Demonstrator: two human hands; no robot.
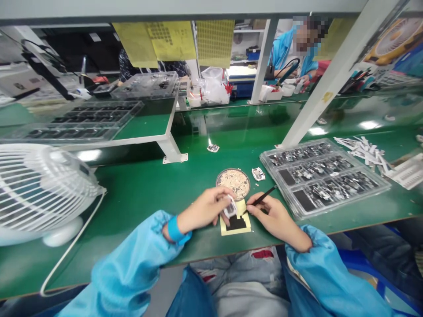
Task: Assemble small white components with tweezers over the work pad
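One small part [230,207] between both hands

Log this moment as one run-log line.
left hand: holds small white part | right hand: holds tweezers | below: yellow sheet | near: round dish

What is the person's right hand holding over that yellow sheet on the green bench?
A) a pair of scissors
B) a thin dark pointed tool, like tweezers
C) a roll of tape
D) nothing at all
B: the right hand pinches a thin dark pointed tool whose tip meets the yellow sheet, while the left hand holds a small white part just beside it.
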